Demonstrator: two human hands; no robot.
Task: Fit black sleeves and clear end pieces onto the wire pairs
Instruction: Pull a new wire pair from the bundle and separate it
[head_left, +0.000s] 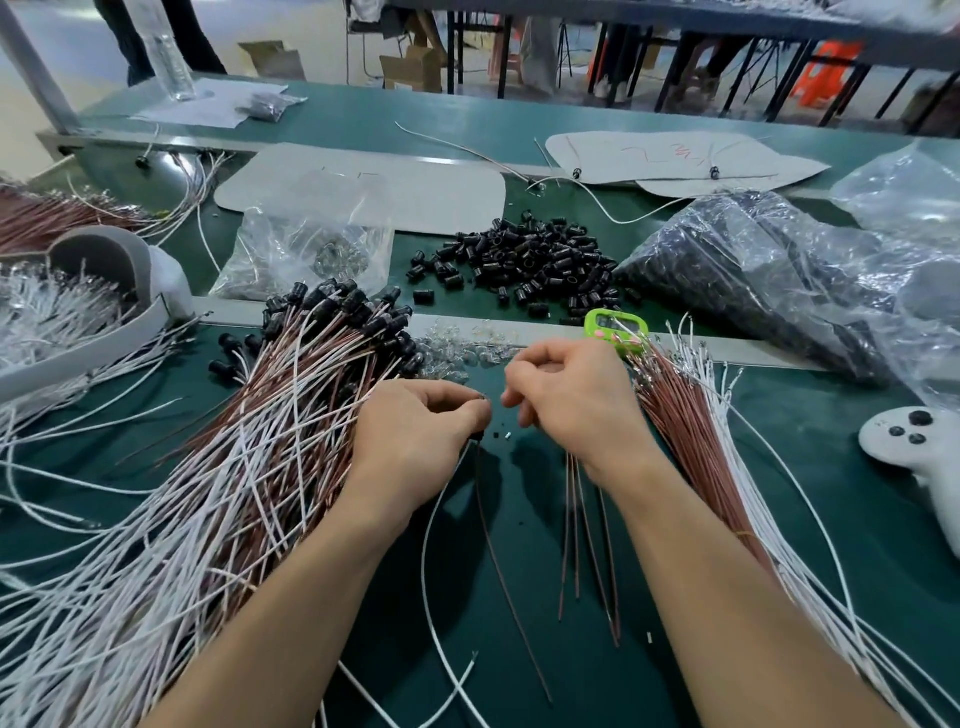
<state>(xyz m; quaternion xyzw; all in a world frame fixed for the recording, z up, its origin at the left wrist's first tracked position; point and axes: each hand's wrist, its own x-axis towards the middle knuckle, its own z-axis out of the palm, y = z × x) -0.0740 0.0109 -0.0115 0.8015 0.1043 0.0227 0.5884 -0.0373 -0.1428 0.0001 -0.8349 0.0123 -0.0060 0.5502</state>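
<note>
Far left of my left hand: finished wires (249, 441), brown and white, fanned across the bench (810, 519), black-capped ends pointing away from me. Beyond those, a clear bag (311, 249) of small clear parts. Left hand (415, 431): fingers curled, thumb and forefinger pinching a black sleeve (477, 435); one brown/white wire pair (498, 561) trails from it back toward me. Small gap between the two hands, fingertips nearly meeting. Just beyond the hands, loose clear end pieces (457, 348) scattered at the bench seam; further out, a heap of loose sleeves (530, 260). Right hand (566, 400): curled in tight, gripping a few brown wires (576, 530) that hang out under the palm toward me. Can't tell what's at its fingertips. Just beyond its knuckles, a green timer (615, 327). Right of the right hand: bare wire bundle (696, 441), touching the wrist side. Further right, a bag of sleeves (753, 280) and a white controller (914, 447).
</note>
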